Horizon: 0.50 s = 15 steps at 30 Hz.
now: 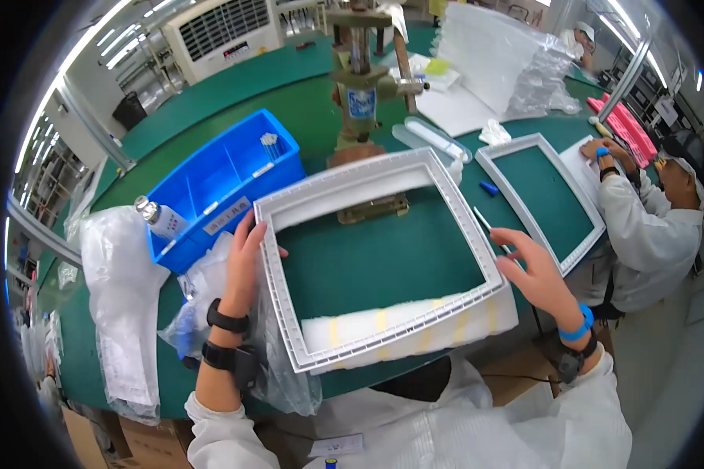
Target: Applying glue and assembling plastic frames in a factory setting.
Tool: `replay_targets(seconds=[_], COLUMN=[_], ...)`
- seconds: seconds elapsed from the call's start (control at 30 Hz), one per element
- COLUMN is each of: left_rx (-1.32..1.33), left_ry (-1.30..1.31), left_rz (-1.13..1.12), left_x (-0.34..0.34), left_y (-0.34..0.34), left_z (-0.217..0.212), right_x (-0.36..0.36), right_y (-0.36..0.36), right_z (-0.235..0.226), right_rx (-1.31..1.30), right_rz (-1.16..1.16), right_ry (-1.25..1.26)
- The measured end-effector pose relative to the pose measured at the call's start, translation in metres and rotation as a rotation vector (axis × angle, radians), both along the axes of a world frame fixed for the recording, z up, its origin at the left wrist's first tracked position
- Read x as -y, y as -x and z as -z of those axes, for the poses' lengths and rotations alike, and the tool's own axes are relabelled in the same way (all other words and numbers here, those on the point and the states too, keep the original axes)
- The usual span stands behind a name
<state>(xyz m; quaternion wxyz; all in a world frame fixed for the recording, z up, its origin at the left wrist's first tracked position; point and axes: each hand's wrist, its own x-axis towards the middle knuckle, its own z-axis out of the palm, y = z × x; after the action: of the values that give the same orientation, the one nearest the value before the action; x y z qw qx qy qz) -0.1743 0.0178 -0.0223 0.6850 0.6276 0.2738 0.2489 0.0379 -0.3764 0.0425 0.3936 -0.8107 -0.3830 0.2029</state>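
Head view of a green worktop (211, 117). A large white rectangular plastic frame (383, 258) lies flat between the two hands, its long axis running from the left hand toward the right, slightly tilted so that the right end sits farther from the person. Its open centre shows the worktop below. White foam strips line the inside of its far and near rails; the near strip (414, 324) bears yellowish bands.

The left hand (242, 258) grips the frame's left rail, fingers (250, 230) curled narrowly over the edge. The right hand (532, 270) rests at the frame's right corner, fingers (512, 238) spread fairly wide and lying on the rail; whether they clasp it cannot be told.

Beyond the left fingers stands a blue compartment bin (227, 176), with a small white bottle (160, 217) just beside it. Clear plastic bags (121, 313) lie outward of the left wrist. Beyond the frame rises a metal press stand (360, 78). Past the right fingers lies a second white frame (544, 195), handled by a co-worker's hand (602, 148).
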Motion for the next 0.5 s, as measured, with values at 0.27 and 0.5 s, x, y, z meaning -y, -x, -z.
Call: replay_targets(seconds=[0.27,0.5], left_rx=[0.072,0.085], left_ry=[-0.035,-0.063], left_rz=[-0.056,-0.062], left_x=[0.01,0.014], left_y=[-0.01,-0.007], left_z=[0.002,-0.003], right_x=[0.048,0.023], right_y=[0.041,0.003], right_z=[0.023,0.042], right_rx=[0.164,0.131], right_rz=[-0.209,-0.265], right_ry=[0.061,-0.047])
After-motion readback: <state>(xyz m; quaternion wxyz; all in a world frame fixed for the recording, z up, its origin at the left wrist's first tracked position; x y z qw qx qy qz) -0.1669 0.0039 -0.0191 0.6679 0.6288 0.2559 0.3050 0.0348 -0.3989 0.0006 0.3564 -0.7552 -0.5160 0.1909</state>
